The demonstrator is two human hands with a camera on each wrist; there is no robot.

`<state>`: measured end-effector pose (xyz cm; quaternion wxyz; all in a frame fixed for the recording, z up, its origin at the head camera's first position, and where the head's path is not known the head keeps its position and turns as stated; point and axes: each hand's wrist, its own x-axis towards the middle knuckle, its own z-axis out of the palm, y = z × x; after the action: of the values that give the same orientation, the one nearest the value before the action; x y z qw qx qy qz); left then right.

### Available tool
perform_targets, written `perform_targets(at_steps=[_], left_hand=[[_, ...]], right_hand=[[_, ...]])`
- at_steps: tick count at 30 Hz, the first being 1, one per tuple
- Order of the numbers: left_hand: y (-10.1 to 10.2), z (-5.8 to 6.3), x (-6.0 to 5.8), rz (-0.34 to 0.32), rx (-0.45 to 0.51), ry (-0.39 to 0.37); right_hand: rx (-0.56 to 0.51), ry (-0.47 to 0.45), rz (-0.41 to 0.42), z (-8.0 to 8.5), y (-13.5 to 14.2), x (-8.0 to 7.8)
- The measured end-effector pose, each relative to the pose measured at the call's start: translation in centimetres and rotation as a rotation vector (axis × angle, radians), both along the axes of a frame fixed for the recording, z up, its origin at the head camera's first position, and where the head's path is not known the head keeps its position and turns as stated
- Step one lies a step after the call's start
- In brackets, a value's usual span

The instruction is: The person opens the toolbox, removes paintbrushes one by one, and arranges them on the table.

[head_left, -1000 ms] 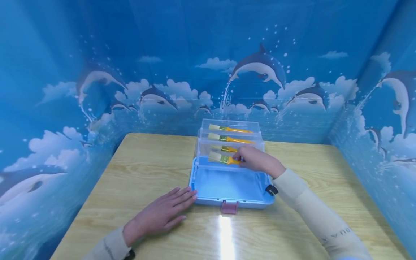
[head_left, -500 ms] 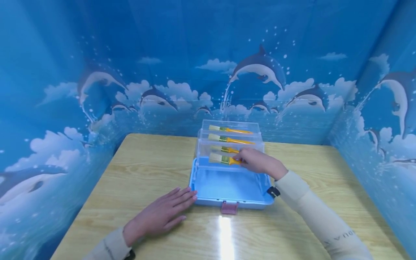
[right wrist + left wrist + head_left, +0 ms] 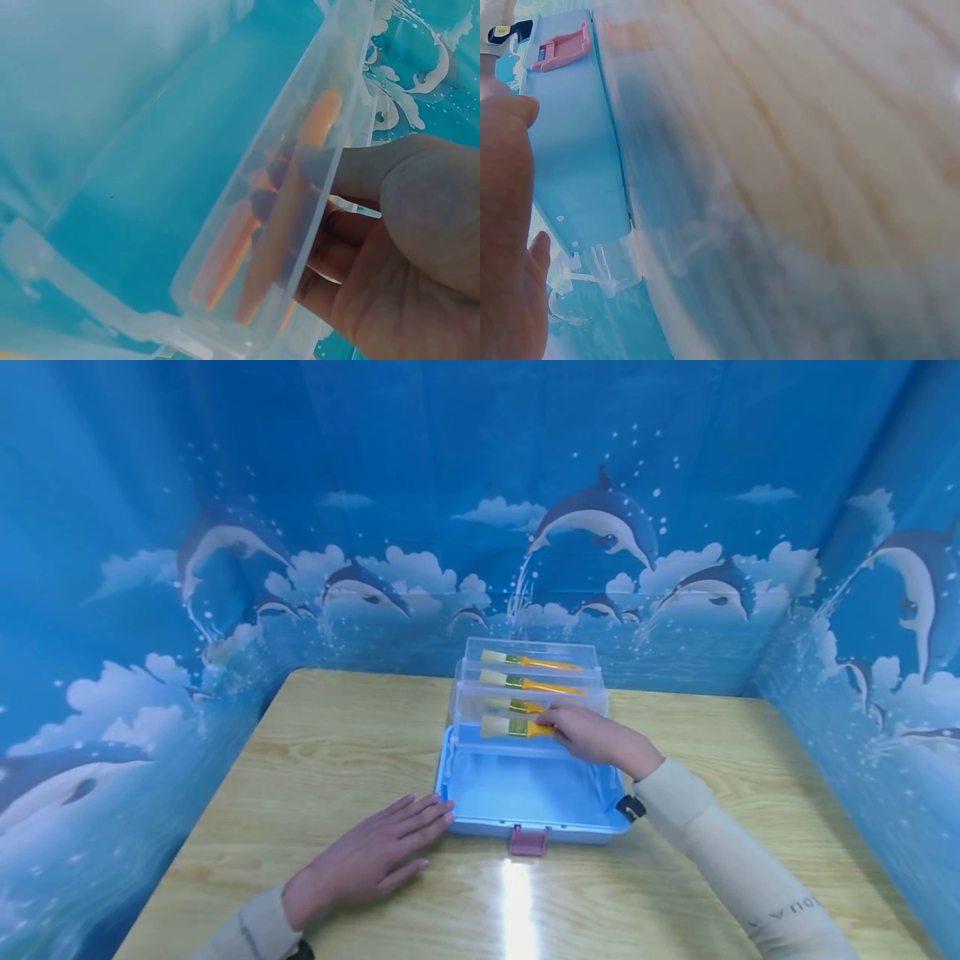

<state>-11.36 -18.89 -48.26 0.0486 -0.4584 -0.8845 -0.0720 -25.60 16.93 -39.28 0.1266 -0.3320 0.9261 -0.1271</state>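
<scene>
My right hand (image 3: pixel 596 737) reaches into the lowest clear tray of an opened box (image 3: pixel 532 785) and pinches the orange handle of a flat paintbrush (image 3: pixel 497 727). The brush's pale bristles point left. Through the tray wall in the right wrist view, two orange handles (image 3: pixel 274 240) show, with my fingers around the nearer one. My left hand (image 3: pixel 371 852) lies with straight fingers on the table, fingertips at the box's front left corner. In the left wrist view, that hand is beside the box's blue front wall (image 3: pixel 577 142).
More paintbrushes (image 3: pixel 532 682) lie in the stepped clear trays (image 3: pixel 588 675) behind. A pink latch (image 3: pixel 528 841) hangs at the box's front edge. The box stands on a wood-grain table (image 3: pixel 337 743), with a blue dolphin-print curtain (image 3: pixel 420 485) around its back and sides.
</scene>
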Motion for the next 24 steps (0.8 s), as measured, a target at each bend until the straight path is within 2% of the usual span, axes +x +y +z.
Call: perform_targets(at_steps=[7,14,24], left_hand=[[0.15,0.07,0.16,-0.013,-0.007,0.007],[0.22,0.37,0.18,0.024,-0.033,-0.017],[0.00,0.22,-0.02,-0.002,-0.029,0.037]], right_hand=[[-0.013,-0.024,-0.003,-0.17,0.04,0.12],[-0.031,-0.016,0.005,0.04,0.08,0.31],[-0.045,0.045,-0.010,0.22,0.39,0.96]])
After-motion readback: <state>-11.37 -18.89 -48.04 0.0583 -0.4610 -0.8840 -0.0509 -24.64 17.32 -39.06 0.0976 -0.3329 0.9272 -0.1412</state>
